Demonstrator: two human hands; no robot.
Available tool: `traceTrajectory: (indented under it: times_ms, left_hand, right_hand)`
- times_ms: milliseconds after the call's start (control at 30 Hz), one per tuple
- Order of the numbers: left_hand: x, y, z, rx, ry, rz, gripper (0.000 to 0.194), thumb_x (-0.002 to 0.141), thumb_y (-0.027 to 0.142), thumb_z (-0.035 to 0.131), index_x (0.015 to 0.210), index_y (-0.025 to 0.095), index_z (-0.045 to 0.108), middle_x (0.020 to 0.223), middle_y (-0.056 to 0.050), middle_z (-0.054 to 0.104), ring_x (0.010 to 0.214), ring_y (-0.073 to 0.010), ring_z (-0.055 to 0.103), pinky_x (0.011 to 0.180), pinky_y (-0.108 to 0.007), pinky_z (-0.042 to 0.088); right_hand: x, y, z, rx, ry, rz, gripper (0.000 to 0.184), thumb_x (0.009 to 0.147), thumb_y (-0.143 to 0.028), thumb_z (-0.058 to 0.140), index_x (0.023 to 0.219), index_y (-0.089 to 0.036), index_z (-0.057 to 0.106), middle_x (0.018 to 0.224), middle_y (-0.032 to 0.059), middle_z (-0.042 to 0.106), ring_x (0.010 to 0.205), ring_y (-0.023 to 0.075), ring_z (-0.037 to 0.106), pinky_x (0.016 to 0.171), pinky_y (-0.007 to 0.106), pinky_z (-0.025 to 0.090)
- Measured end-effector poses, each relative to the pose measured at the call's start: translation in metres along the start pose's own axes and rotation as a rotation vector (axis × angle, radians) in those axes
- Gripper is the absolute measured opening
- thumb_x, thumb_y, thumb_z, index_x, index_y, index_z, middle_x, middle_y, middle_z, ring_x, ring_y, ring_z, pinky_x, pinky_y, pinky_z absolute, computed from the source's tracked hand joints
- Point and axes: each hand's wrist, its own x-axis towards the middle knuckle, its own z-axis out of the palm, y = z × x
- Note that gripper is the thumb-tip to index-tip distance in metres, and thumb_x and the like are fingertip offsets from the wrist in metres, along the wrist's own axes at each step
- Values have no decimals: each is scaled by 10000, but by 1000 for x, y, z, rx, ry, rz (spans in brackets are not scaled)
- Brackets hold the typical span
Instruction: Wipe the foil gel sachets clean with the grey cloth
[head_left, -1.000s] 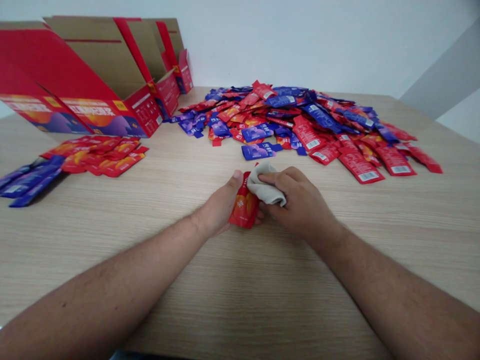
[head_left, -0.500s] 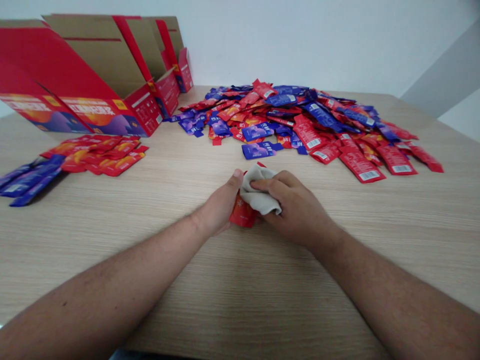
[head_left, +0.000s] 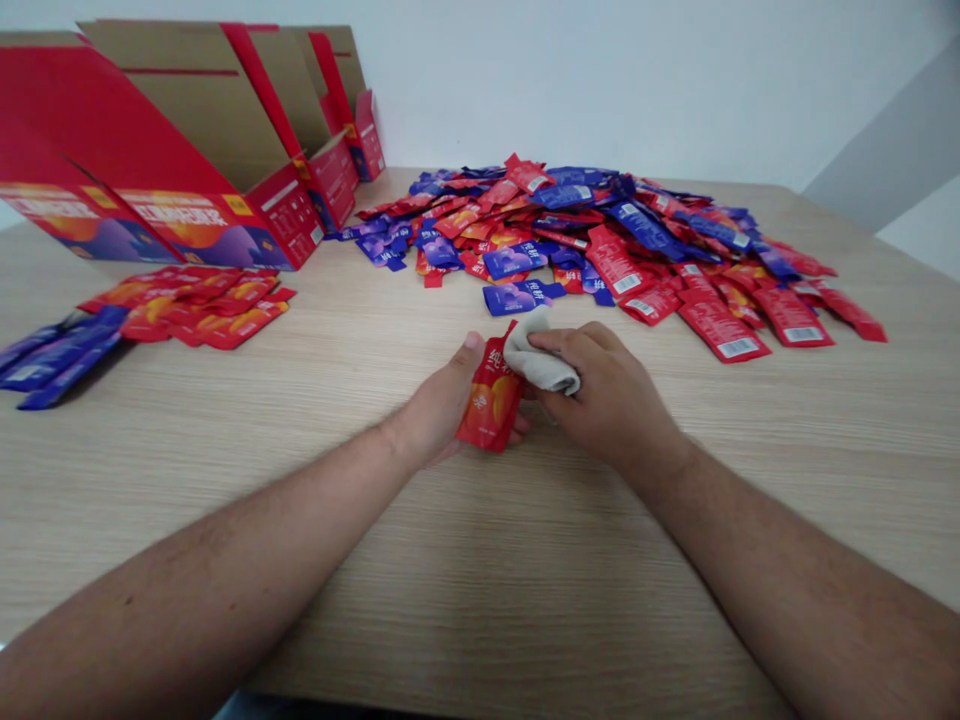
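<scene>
My left hand (head_left: 444, 405) is closed on a red pouch (head_left: 491, 405) with an orange print and white lettering, its front facing up. The thumb lies along the pouch's left edge, and fingertips show from beneath at its lower right. My right hand (head_left: 611, 390) grips a folded light grey cloth (head_left: 541, 355) between thumb and fingers. That cloth lies against the pouch's upper right edge and hides part of it. Beyond both hands, a single blue pouch (head_left: 517, 297) lies at the front of a large heap of red and blue pouches (head_left: 615, 262).
Open cardboard boxes (head_left: 289, 225), red outside and brown inside, stand in a row at the back left. In front of them, red pouches (head_left: 187, 305) lie overlapped beside several blue pouches (head_left: 67, 358). A white wall (head_left: 600, 80) rises behind the wooden table (head_left: 360, 600).
My right hand has slid the cloth rightward off the middle of the red pouch, uncovering most of its front. My left hand keeps its hold in nearly the same place.
</scene>
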Motion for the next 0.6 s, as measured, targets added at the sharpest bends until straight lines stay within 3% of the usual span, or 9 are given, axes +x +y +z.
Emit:
traceTrajectory:
  times_ms: [133,300,467,600]
  left_hand:
    - [2,-4,1,-51,-7,109,734,1045,703,368,1352,100,653,990,-152,790,762,-236,754,745,-362,598]
    - [-2,3,1,35,-9,-29,733,1056,706,274,1276,131,673,938,-133,786,625,-209,734,603,-328,598]
    - [-4,6,4,3,4,-3,702,1092,627,220,1284,127,675,810,-109,760,552,-185,695,574,-304,583]
    - [-4,5,3,16,35,-10,714,1095,613,184,1290,124,667,843,-123,765,589,-208,724,579,-330,606]
  right_hand:
    - [-2,-8,0,42,-103,-93,554,816,-153,693,1366,-213,672,1180,135,692,1074,304,665,922,455,592]
    - [0,2,2,35,23,-6,532,831,-132,677,1359,-195,679,1141,133,713,1029,296,666,941,474,586]
    - [-1,2,6,80,-45,-74,546,841,-156,693,1384,-207,666,1173,135,691,1063,300,661,931,468,588]
    - [0,10,10,81,24,-36,523,831,-128,683,1348,-201,680,1124,129,709,1029,297,665,924,477,588]
